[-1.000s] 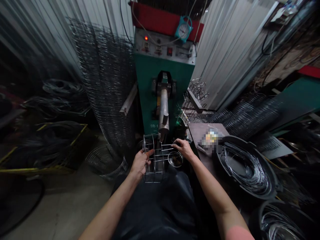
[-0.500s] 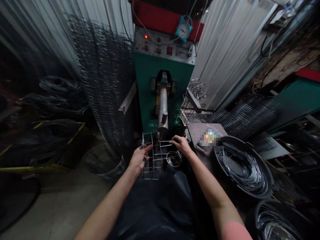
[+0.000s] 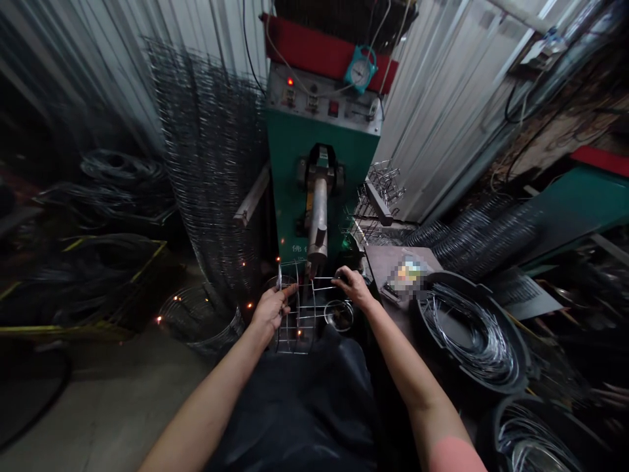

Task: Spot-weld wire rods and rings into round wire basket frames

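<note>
My left hand is closed on the left side of a wire rack, a small frame of crossed metal rods above my lap. Between the fingers of my right hand is the end of a thin metal wire, whose other end meets the rack. Right above that meeting point stands the tip of a spot welder's electrode arm, which juts from a green machine. Bright orange sparks fly to the left of the rack.
Stacked wire mesh rises left of the machine, with a round wire basket at its foot. On the right are a small table and black tubs of wire pieces. A teal clock hangs on the machine.
Sparks have appeared around the electrode tip and off to the left. Both hands keep their hold on the rack and the wire; the view has shifted slightly.
</note>
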{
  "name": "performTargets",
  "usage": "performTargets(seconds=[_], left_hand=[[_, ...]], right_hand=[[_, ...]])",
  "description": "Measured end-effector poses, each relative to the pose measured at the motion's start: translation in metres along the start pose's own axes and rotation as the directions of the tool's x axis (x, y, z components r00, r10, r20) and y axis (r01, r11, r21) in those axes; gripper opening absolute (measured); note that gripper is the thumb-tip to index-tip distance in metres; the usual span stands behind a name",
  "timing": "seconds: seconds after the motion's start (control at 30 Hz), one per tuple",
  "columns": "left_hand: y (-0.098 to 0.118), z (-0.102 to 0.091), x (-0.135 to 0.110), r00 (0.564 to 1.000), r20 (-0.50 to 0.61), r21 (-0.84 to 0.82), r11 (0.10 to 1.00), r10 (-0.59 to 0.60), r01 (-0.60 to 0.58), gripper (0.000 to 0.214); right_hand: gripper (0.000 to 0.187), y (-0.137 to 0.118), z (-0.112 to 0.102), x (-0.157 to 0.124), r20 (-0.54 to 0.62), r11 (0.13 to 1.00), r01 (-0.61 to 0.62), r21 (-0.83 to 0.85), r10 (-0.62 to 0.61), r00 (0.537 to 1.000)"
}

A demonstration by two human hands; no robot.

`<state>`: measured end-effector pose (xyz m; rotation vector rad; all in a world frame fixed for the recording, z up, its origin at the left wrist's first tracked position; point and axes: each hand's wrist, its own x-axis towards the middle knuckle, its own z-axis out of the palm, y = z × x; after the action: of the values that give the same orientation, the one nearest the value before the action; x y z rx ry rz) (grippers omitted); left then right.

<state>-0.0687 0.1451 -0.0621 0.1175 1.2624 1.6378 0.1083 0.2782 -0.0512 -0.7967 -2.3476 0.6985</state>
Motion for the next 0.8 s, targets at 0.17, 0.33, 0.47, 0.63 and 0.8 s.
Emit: performTargets(seconds=[0.17,0.33,0.47,0.63,0.8], left_hand=[[0.002,0.001,-0.001,1.000,-0.001,0.016,1.000,0.002,-0.002,0.041],[0.003,0.003,-0.003,1.000,-0.010,0.041,0.999,0.005,-0.005,0.039],[0.001,0.003,-0.002,1.000,-0.007,0.045,0.999,0.005,-0.004,0.038],[0.002,0.003,-0.002,1.000,0.000,0.026,1.000,-0.012,0.012,0.040],[0.003,0.005,-0.002,0.999,0.004,0.004,0.999,-0.032,0.032,0.041]], right_hand=[[0.027,0.006,-0.002,-0.003,0.035,0.989,0.104,-0.105,-0.100,0.994],[0.029,0.008,-0.003,-0.009,0.104,0.968,0.181,-0.173,-0.165,0.981],[0.029,0.008,0.000,-0.013,0.035,0.972,0.162,-0.170,-0.158,0.987],[0.028,0.005,0.001,-0.013,0.005,0.974,0.128,-0.188,-0.129,0.992],[0.028,0.003,0.000,-0.010,0.003,0.975,0.119,-0.188,-0.121,0.993]])
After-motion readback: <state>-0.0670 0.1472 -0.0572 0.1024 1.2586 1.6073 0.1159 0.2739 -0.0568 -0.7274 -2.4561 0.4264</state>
